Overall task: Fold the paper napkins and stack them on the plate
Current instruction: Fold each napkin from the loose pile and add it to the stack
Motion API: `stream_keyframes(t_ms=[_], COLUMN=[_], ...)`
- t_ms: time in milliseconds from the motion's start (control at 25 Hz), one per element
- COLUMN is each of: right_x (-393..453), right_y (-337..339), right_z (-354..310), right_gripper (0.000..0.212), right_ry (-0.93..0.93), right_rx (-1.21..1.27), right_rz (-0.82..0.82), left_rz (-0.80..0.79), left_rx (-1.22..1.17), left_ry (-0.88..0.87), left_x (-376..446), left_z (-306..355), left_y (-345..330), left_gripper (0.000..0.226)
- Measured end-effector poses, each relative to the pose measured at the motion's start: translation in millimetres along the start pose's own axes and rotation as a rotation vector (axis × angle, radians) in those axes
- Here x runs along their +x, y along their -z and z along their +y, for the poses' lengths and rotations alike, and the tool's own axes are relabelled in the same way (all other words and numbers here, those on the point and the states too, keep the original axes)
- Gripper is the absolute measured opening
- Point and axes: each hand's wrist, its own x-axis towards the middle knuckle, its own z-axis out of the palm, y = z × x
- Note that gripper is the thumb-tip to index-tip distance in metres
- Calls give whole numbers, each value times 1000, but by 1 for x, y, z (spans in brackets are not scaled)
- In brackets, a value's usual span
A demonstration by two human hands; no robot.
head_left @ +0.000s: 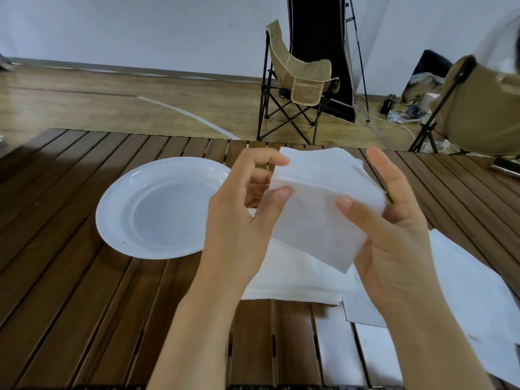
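Folded napkin [318, 209] raised over the slatted table [84, 291], pinched at its left edge by left hand [239, 220], gripped at its right side by right hand [394, 235]. Far fingers of both hidden behind the paper. Loose napkins [298, 280] flat beneath, partly covered by wrists, cut off at the right frame edge. White plate [118, 220] left of the hands, bare, apart from the pile. Folding chair [298, 80] far beyond the table's far edge.
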Motion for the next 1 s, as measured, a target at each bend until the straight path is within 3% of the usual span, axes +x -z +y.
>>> stream_keyframes(t_ms=[120, 360, 520, 720, 1000], right_x=[2, -2, -1, 1, 1], right_y=[4, 4, 2, 2, 2], right_z=[6, 8, 9, 8, 11], right_gripper=[51, 17, 16, 24, 27], right_ry=[23, 74, 113, 119, 130], right_rx=[-193, -540, -544, -514, -540], right_rz=[32, 75, 85, 89, 42], left_rz=[-16, 27, 105, 84, 117], left_rx=[31, 45, 78, 140, 195], left_ry=[10, 51, 51, 78, 80], left_x=[-1, -1, -2, -3, -2], left_z=[0, 0, -2, -4, -8], left_y=[1, 5, 8, 15, 17], left_gripper=[16, 21, 17, 27, 15])
